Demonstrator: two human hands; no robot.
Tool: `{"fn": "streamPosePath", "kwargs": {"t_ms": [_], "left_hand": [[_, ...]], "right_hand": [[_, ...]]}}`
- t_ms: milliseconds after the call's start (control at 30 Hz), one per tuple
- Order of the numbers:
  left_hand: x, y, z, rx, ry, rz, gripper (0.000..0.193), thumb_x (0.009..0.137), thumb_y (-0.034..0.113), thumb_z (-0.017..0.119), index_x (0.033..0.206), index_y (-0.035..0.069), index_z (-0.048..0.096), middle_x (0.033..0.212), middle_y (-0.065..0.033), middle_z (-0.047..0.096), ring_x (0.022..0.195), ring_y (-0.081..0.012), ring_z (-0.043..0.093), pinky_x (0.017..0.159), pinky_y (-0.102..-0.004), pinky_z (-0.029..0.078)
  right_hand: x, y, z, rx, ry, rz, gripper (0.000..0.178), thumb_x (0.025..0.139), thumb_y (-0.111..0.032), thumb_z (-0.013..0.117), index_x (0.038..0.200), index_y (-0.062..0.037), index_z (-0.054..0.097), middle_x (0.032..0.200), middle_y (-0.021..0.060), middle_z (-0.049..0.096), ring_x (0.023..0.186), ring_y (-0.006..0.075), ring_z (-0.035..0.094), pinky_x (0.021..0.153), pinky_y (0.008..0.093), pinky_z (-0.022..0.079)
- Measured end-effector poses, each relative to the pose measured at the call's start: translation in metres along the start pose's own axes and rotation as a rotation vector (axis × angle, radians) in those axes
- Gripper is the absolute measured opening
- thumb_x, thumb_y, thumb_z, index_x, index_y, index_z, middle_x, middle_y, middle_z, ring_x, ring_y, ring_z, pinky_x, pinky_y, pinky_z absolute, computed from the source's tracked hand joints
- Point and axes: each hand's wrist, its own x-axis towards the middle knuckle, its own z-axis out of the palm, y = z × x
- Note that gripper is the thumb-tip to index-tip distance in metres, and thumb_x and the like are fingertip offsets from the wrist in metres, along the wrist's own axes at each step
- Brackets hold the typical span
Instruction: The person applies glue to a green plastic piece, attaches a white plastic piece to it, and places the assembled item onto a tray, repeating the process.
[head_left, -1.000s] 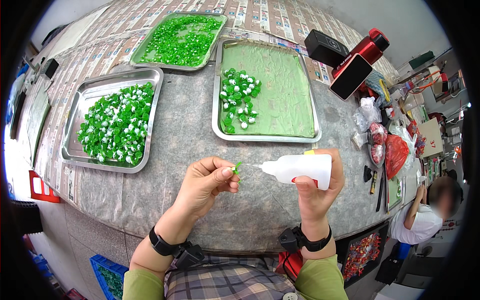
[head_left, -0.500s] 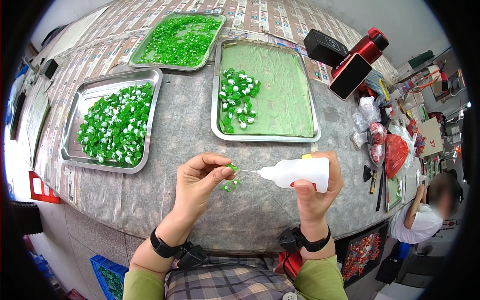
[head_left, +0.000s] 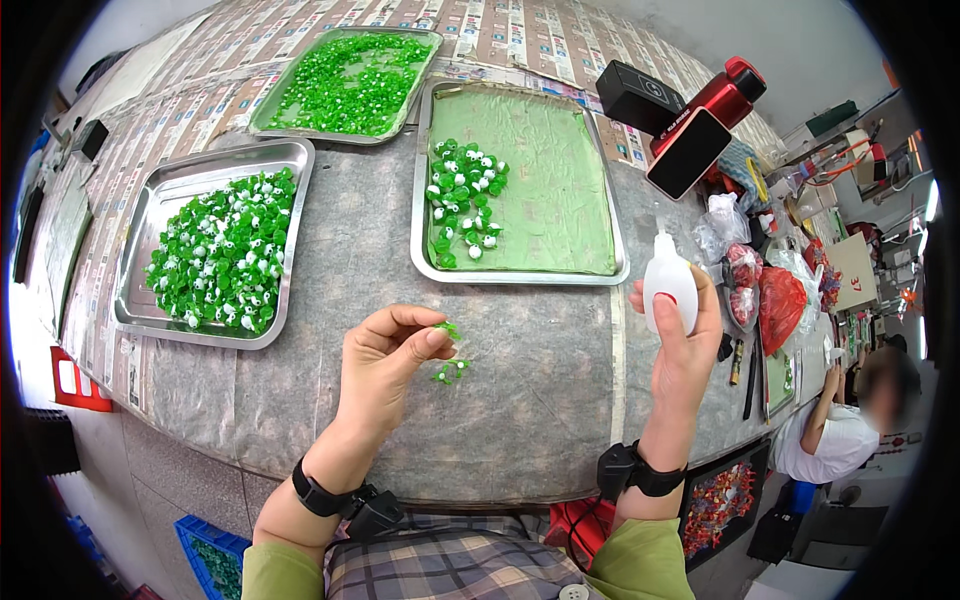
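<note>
Between thumb and fingertips, my left hand (head_left: 392, 350) pinches a small green plastic piece (head_left: 449, 328). Just below it on the grey table cover lie a few loose green pieces (head_left: 450, 371) with pale centres. My right hand (head_left: 682, 325) is wrapped round a white squeeze bottle (head_left: 668, 283), held upright with its thin nozzle pointing up, apart from the left hand. Beyond my hands, a metal tray (head_left: 521, 277) lined with green sheet holds a cluster of green-and-white pieces (head_left: 466, 195) along its left side.
At the left stands a metal tray (head_left: 135, 262) heaped with green-and-white pieces; behind it, another tray (head_left: 262, 112) holds small green pieces. A black box (head_left: 637, 92), red bottle (head_left: 722, 95) and phone (head_left: 689, 152) stand far right, near plastic bags (head_left: 785, 305). A person (head_left: 832, 440) sits at the right.
My right hand has drawn the squeeze bottle away to the right and turned its nozzle from the left hand to upward. My left hand still pinches the green piece.
</note>
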Motion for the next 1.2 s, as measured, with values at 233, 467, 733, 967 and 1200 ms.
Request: {"fn": "streamPosePath", "kwargs": {"t_ms": [233, 467, 733, 967, 1200], "left_hand": [[0.001, 0.000, 0.002, -0.012, 0.024, -0.032, 0.010, 0.074, 0.006, 0.058, 0.083, 0.000, 0.056, 0.074, -0.0056, 0.058, 0.066, -0.0111, 0.056, 0.062, -0.0238, 0.048], [0.003, -0.003, 0.003, -0.026, 0.021, -0.041, 0.011, 0.075, 0.007, 0.058, 0.084, 0.000, 0.055, 0.074, -0.0055, 0.058, 0.066, -0.0110, 0.056, 0.062, -0.0239, 0.048], [0.004, -0.002, 0.001, -0.039, 0.014, -0.041, 0.011, 0.076, 0.006, 0.057, 0.084, 0.000, 0.055, 0.074, -0.0055, 0.057, 0.065, -0.0110, 0.055, 0.061, -0.0240, 0.048], [0.004, -0.001, 0.000, -0.070, 0.009, -0.065, 0.012, 0.075, 0.006, 0.058, 0.085, -0.001, 0.055, 0.074, -0.0054, 0.058, 0.065, -0.0111, 0.055, 0.061, -0.0235, 0.048], [0.000, 0.000, -0.004, -0.104, -0.090, -0.126, 0.013, 0.076, 0.008, 0.057, 0.086, 0.000, 0.055, 0.077, -0.0062, 0.058, 0.067, -0.0119, 0.056, 0.064, -0.0245, 0.047]], "right_hand": [[0.002, 0.068, -0.073, -0.184, 0.023, 0.198, 0.040, 0.073, -0.003, 0.057, 0.107, 0.0015, 0.038, 0.097, 0.0092, 0.054, 0.088, 0.0123, 0.051, 0.076, 0.0244, 0.041], [0.009, 0.019, -0.056, -1.084, 0.372, -0.525, 0.031, 0.071, -0.002, 0.058, 0.098, 0.0002, 0.044, 0.092, 0.0073, 0.056, 0.079, 0.0145, 0.053, 0.065, 0.0245, 0.041], [0.067, 0.046, 0.067, -0.589, -0.466, -0.110, 0.020, 0.067, -0.005, 0.057, 0.084, -0.0015, 0.046, 0.076, 0.0094, 0.054, 0.065, 0.0187, 0.054, 0.058, 0.0287, 0.042], [0.081, 0.093, 0.096, -0.843, -0.637, -0.179, 0.026, 0.067, -0.006, 0.055, 0.090, -0.0025, 0.043, 0.072, 0.0095, 0.053, 0.063, 0.0202, 0.053, 0.059, 0.0296, 0.041], [0.046, 0.033, 0.072, -0.228, -0.637, 0.161, 0.024, 0.074, -0.005, 0.051, 0.097, -0.0022, 0.045, 0.078, 0.0024, 0.052, 0.070, 0.0091, 0.050, 0.058, 0.0222, 0.040]]}}
